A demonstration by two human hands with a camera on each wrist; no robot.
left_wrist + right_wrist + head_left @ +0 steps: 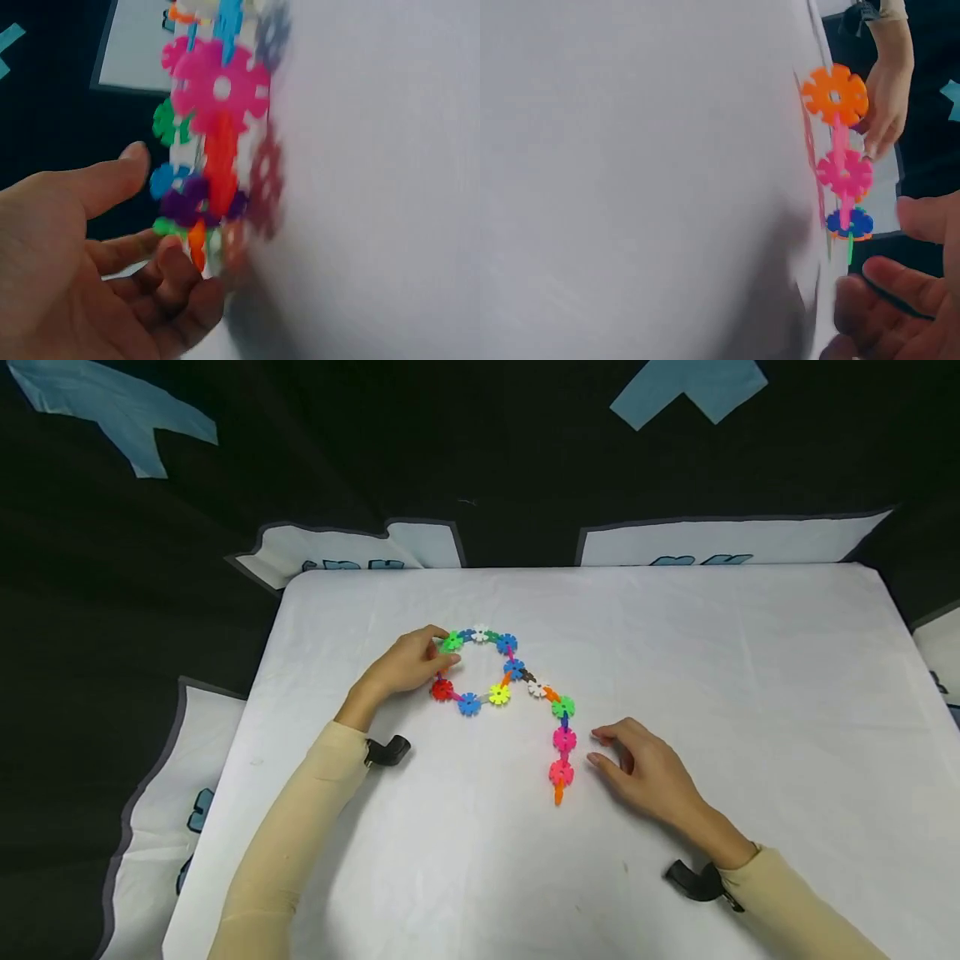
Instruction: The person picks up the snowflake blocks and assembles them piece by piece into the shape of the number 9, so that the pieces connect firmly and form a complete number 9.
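A chain of colourful interlocking snowflake discs (564,740) lies on the white table. Its upper part forms a closed ring (469,704), and a tail runs from the ring's right side down to an orange disc (558,794). My left hand (408,662) is at the ring's left edge, fingertips by a green disc (452,641). In the left wrist view the thumb stands clear of the discs, while the fingers are close to a purple disc (186,206); contact is hard to tell. Just right of the tail, my right hand (651,772) hovers with loosely bent fingers, holding nothing.
The white cloth-covered table (750,677) extends around the chain. Black fabric (495,452) with blue tape pieces hangs beyond the far edge. Each wrist carries a black camera mount (387,750) close to the tabletop.
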